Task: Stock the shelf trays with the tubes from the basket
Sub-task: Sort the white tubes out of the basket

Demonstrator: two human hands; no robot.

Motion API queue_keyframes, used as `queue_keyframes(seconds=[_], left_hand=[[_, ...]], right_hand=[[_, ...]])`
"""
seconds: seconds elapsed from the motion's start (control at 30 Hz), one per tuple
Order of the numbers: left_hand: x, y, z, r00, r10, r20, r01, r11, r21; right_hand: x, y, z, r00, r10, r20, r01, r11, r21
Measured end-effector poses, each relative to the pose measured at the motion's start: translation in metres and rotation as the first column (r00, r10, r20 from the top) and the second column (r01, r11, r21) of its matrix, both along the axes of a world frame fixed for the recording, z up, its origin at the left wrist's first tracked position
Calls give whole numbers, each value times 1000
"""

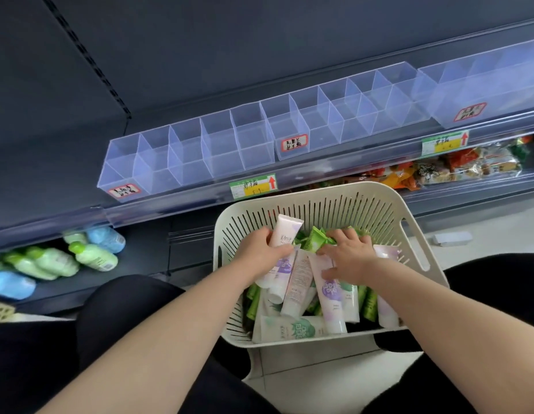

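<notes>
Picking step, barely begun. Nothing stocked yet in the clear plastic divided shelf trays (200, 144); bare in every visible compartment.

Gripping with the left hand (261, 249) one pale pink-and-white squeeze tube (285, 233), fingers curled round its body, flat end tilted up toward the far wall of the cream slotted plastic basket (319, 191).

Pressing with the right hand (347, 256), fingers spread and closed on nothing, atop the heap of white-purple and green tubes (328, 291) inside. Set low between the knees, just below the shelf edge.

Next, probably: lift clear of the heap, carry up, set into one compartment without snagging a divider. Worth matching to the red-bordered handwritten labels (294, 142); too blurred to read.
</notes>
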State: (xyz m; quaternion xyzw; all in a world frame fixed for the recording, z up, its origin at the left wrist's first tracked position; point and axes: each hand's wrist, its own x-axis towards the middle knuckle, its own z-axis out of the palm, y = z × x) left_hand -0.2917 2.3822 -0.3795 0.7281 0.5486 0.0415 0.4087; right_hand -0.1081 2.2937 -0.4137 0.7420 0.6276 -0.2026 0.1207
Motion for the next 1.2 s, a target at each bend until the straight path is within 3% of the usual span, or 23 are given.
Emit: queue_keyframes(seconds=[0.13, 0.23, 0.3, 0.47, 0.73, 0.9, 1.03, 1.2], left_hand=[[-13, 0, 9, 981, 63, 181, -74, 996, 52], [-17, -1, 15, 961, 94, 260, -118, 990, 79], [-17, -3, 20, 949, 104, 299, -136, 987, 90], [-22, -15, 38, 935, 48, 350, -148, 952, 266], [-32, -8, 101, 899, 6, 438, -238, 846, 478], [-40, 22, 157, 841, 0, 541, -349, 765, 542], [-42, 50, 186, 783, -6, 621, -439, 702, 560], [-40, 90, 198, 778, 16, 628, -470, 678, 565]], right_hand=[[-7, 7, 23, 997, -11, -77, 17, 997, 77], [-12, 4, 41, 929, -85, -361, 107, 993, 40], [-17, -3, 48, 891, -116, -440, 157, 986, 58], [-27, -21, 67, 898, -143, -416, 284, 910, 301], [-41, -7, 144, 932, -1, -362, 279, 640, 716], [-47, 36, 199, 932, 27, -361, 291, 538, 791], [-54, 83, 234, 890, 102, -444, 360, 440, 823], [-54, 147, 240, 886, 106, -451, 352, 482, 803]])
